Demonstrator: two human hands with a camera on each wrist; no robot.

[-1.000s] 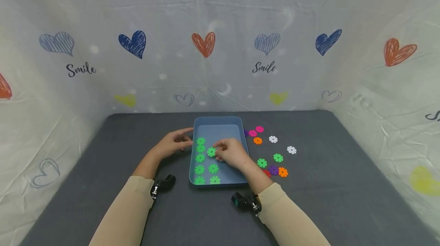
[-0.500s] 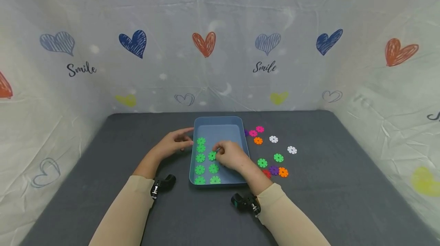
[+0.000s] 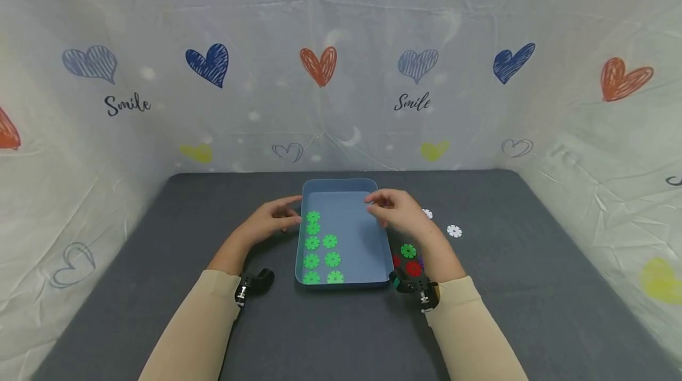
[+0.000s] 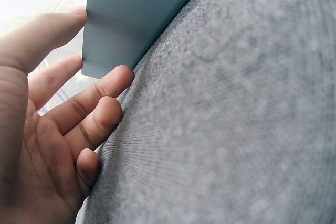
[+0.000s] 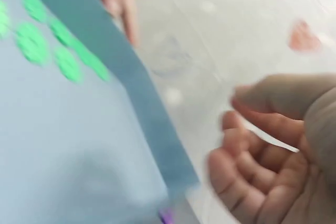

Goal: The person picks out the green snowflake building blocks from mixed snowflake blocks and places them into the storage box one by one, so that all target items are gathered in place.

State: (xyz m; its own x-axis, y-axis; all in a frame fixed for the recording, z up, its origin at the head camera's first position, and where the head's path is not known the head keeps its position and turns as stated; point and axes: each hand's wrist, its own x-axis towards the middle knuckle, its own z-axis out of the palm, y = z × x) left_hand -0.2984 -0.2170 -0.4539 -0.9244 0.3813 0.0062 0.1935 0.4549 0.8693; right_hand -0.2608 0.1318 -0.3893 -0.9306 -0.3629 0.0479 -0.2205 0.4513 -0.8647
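Right hand [image 3: 401,213] now off tray [image 3: 367,268]

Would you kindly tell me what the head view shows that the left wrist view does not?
Only the head view shows the green discs in the tray, the white disc on the mat, and the right hand. Only the left wrist view shows the left hand's fingertips touching the tray's outer wall close up. Both show the left hand, the tray and the mat.
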